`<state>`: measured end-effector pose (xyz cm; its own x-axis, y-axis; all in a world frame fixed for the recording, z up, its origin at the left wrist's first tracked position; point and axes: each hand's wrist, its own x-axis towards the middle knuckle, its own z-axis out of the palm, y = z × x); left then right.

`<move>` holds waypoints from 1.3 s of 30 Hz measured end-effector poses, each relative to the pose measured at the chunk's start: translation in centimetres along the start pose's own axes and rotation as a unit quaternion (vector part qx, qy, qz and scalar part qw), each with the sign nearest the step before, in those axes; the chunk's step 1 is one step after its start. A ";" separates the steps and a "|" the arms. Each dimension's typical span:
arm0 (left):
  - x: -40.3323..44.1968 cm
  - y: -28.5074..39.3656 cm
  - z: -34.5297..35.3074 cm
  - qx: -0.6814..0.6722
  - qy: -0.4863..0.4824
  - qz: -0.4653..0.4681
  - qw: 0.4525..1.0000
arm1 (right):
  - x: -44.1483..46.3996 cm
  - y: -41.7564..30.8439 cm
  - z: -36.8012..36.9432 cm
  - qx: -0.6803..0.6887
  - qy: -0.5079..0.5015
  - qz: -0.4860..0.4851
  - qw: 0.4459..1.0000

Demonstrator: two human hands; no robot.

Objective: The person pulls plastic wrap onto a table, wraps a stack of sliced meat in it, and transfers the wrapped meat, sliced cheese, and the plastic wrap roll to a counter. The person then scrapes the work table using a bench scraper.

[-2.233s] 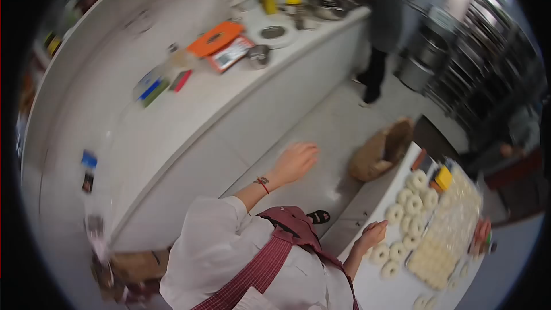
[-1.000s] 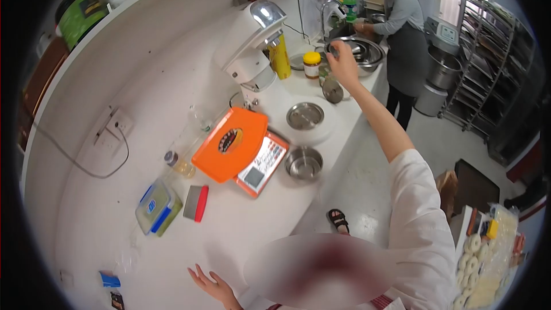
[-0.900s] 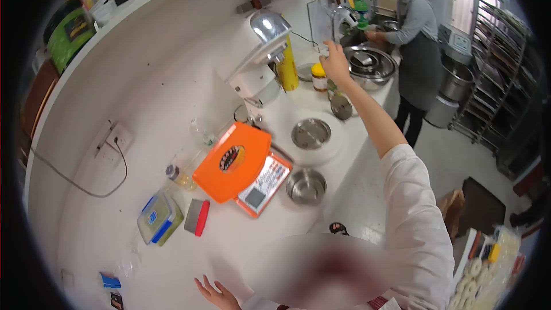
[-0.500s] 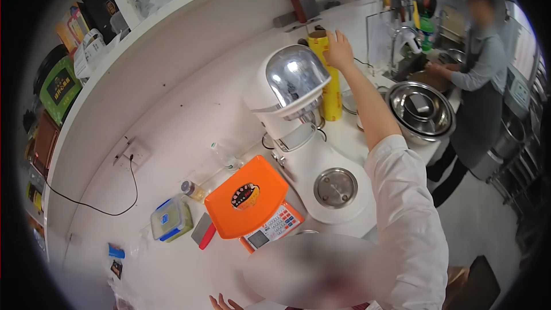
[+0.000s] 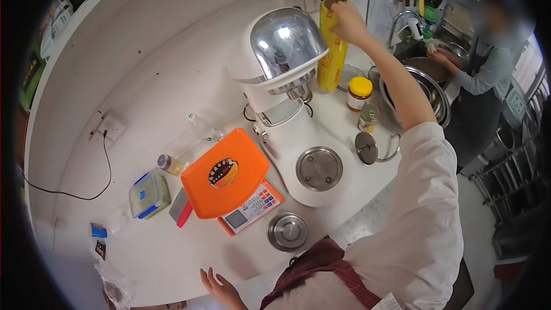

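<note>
Right hand (image 5: pixel 348 22) pinches 1 yellow roll (image 5: pixel 332 60); left hand (image 5: pixel 222 290), spread, is near 1 steel bowl (image 5: pixel 287 232).

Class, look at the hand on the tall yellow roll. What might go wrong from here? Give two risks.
The right hand has the yellow roll only by its top, so it might tip into the yellow-lidded jar nearby.
The small steel bowl sits near the counter's edge, by the apron; leaning in could knock it off.

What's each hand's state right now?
Left hand: open, fingers apart, holding nothing.
Right hand: closed on the top rim of the yellow roll.
</note>
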<state>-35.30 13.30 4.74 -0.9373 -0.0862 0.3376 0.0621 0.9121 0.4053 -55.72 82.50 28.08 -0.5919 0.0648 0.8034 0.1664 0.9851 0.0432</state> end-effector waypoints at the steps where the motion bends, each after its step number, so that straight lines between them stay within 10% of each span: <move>1: 0.8 -1.2 1.5 -0.006 0.007 0.011 1.000 | -0.4 -0.1 -1.8 -0.009 -0.003 0.003 1.000; 9: 7.7 5.3 3.4 -0.222 0.026 0.211 0.952 | -6.8 -8.2 -24.9 -0.095 0.220 -0.018 0.971; 12: 6.6 9.8 3.9 -0.370 -0.158 0.305 0.863 | -11.5 -15.7 -33.7 -0.096 0.246 0.070 0.962; 17: -5.0 13.1 6.8 -0.589 -0.705 0.096 0.383 | -20.9 -34.5 -46.2 -0.184 0.178 0.180 0.950; 21: -14.2 9.8 9.6 -0.382 -0.884 -0.109 0.246 | -26.5 -47.9 -52.6 -0.227 -0.009 0.227 0.947; 24: -18.1 5.1 7.4 -0.124 -0.978 -0.161 -0.045 | -32.1 -55.7 -53.3 -0.207 0.000 0.349 0.914; 31: -24.5 -6.8 3.1 0.156 -0.981 0.015 0.119 | -42.6 -79.4 -57.5 -0.465 0.122 0.633 0.607; 37: -32.4 -12.1 -2.0 0.123 -0.977 0.172 0.038 | -54.4 -102.0 -54.4 -0.456 0.497 0.713 0.194; 39: -35.5 -15.6 -5.8 0.090 -0.972 0.217 0.031 | -57.9 -108.4 -53.7 -0.457 0.535 0.691 0.167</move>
<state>-0.97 -0.22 -8.66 0.8767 -0.0225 -0.4806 0.3735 0.6615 0.6503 2.90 -36.58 8.76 0.9077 -0.4171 0.0462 -0.0990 -0.3199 -0.9423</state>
